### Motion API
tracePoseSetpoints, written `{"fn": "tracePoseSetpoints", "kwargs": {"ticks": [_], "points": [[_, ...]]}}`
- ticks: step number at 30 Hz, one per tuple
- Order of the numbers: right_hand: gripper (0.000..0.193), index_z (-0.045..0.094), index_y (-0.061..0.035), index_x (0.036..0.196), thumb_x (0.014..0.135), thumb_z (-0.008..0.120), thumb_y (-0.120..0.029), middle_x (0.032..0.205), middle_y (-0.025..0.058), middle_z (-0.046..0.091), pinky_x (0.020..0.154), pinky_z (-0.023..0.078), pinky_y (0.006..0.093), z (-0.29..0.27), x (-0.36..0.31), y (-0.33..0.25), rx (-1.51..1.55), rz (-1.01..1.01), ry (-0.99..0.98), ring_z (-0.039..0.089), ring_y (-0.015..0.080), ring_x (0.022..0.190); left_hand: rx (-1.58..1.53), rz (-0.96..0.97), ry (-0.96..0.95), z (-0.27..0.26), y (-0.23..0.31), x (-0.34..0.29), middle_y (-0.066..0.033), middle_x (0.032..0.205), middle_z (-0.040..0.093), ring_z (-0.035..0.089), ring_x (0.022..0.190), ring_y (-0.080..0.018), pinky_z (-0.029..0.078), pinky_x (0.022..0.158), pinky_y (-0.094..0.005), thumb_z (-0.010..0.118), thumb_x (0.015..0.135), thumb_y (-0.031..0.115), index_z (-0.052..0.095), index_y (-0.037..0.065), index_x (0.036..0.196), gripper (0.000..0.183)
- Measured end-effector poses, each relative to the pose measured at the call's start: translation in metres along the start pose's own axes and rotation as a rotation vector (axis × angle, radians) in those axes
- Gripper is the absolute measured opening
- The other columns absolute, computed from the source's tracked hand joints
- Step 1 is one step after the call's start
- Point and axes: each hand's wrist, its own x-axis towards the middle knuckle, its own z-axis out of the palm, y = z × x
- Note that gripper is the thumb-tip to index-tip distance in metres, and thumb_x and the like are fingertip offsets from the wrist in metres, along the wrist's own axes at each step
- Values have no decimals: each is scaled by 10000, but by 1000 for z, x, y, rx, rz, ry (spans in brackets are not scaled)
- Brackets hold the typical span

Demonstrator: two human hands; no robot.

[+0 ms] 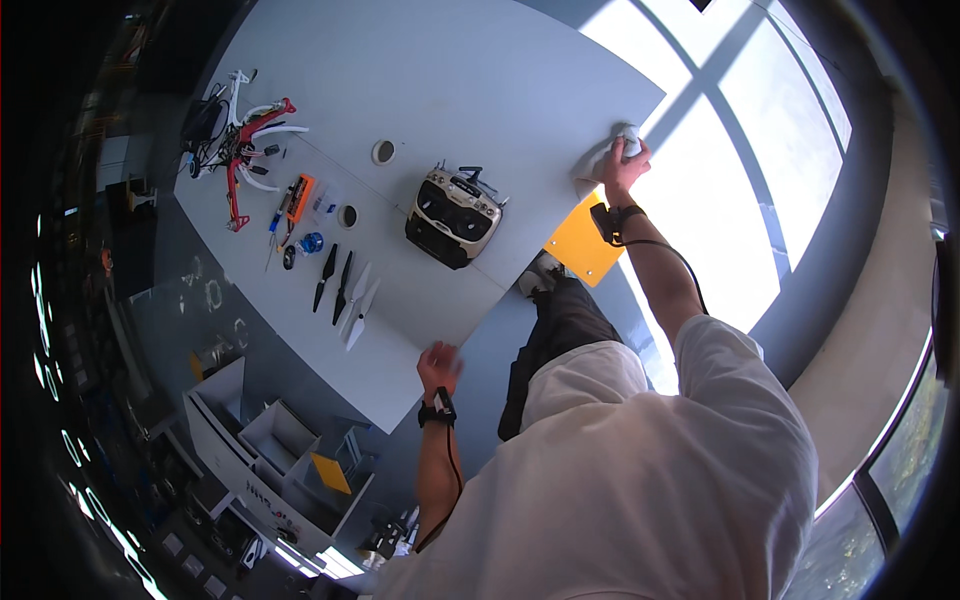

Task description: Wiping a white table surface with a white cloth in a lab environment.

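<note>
My right hand point(625, 168) is at the right edge of the light grey table point(540, 110), its fingers closed on a crumpled white cloth point(629, 137) pressed to the tabletop. Beside the table's near edge is my left hand point(440, 368), blurred, with no object visible in it; its fingers are too smeared to read. A gold and black remote controller point(455, 217) lies mid-table between my hands. Nearest to my left hand on the table are two white propellers point(362, 315) and two black propellers point(343, 287), side by side.
A red and white drone frame point(240, 150) stands at the far left. Near it lie an orange battery pack point(299, 198), a blue roll point(312, 242) and small tools. Two round holes point(383, 152) pierce the tabletop. A yellow stool point(585, 240) is tucked by the right edge; open storage compartments point(280, 435) are lower left.
</note>
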Motion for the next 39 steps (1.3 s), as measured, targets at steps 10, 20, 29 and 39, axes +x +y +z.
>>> {"fn": "tracePoseSetpoints", "kwargs": {"ticks": [10, 20, 29, 39], "points": [[622, 312, -47, 1293, 839, 577, -379, 1158, 286, 356, 910, 358, 463, -11, -171, 22, -205, 107, -119, 404, 407, 1053, -13, -29, -87, -12, -10, 5, -81, 1204, 488, 459, 1132, -229, 358, 926, -429, 517, 833, 369, 530, 101, 1118, 391], [613, 290, 1, 1279, 850, 618, -289, 1201, 297, 310, 956, 307, 451, -20, -348, 39, -160, 205, -173, 345, 405, 1100, 48, -41, -196, -69, 14, 17, -77, 1135, 537, 485, 1095, -227, 359, 920, -422, 520, 835, 367, 554, 102, 1091, 371], [608, 277, -8, 1292, 851, 616, -256, 1199, 294, 298, 944, 332, 444, -32, -456, 40, -175, 268, -269, 366, 411, 1099, -15, -54, -326, -167, 29, 40, -71, 1174, 517, 471, 1126, -226, 339, 942, -417, 492, 856, 383, 519, 105, 1139, 398], [524, 409, -86, 1247, 834, 605, -341, 1208, 260, 346, 925, 328, 498, -28, -308, 36, -384, -277, -147, 387, 417, 1084, -158, -11, -187, -219, 30, 30, -90, 1189, 509, 465, 1137, -225, 338, 954, -412, 544, 827, 360, 515, 78, 1140, 422]]}}
